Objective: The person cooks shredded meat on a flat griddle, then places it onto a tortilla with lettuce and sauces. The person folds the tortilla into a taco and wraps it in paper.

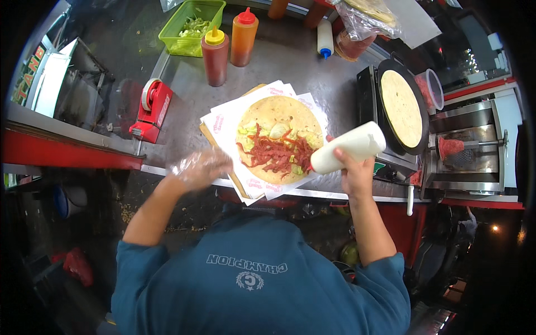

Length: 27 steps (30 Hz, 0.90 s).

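A round flatbread [280, 108] lies on printed white paper [225, 121] over a wooden board [207, 129]. Reddish shaved meat [276, 153] is spread across its middle, on shredded lettuce [302, 134] with a dab of pale sauce. My right hand [355, 167] is closed around a white squeeze bottle [357, 144], tilted with its tip down at the meat's right end. Beside the paper's left edge is my left hand [202, 166] in a clear plastic glove. Motion smears its fingers, so I cannot tell whether they are open or closed.
Two sauce bottles [215, 60] and a green basket of lettuce [173, 32] stand at the back left. A red tape dispenser [152, 114] sits at the left. To the right, another flatbread [401, 106] lies on a round black griddle [423, 137], near a vertical meat roaster [466, 162].
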Tool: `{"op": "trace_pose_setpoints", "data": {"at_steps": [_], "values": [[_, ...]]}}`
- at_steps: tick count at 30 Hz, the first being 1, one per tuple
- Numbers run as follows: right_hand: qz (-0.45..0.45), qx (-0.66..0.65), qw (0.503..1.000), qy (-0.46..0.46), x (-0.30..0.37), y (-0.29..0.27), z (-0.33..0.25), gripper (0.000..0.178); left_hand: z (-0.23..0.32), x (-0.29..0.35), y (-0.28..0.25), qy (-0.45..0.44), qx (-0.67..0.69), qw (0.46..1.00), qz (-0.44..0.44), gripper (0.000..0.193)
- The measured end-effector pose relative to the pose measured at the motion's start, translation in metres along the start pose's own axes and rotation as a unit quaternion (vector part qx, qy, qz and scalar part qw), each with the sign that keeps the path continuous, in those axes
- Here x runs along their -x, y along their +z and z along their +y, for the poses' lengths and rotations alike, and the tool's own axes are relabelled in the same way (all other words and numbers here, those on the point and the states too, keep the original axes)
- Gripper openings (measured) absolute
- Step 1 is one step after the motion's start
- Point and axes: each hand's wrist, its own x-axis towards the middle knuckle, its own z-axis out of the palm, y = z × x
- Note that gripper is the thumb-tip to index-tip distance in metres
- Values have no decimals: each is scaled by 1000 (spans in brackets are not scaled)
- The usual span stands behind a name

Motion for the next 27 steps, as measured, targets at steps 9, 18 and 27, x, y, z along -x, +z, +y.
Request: {"op": "trace_pose_setpoints", "data": {"at_steps": [9, 18, 27], "values": [[120, 20, 990, -64, -43, 3, -11, 31, -10, 107, 61, -244, 46, 961, -124, 51], [46, 38, 996, -61, -42, 11, 7, 29, -97, 180, 153, -434, -60, 840, -319, 40], [-20, 156, 974, -162, -14, 64, 28, 22, -80, 183, 100, -402, -45, 878, -255, 56]]}}
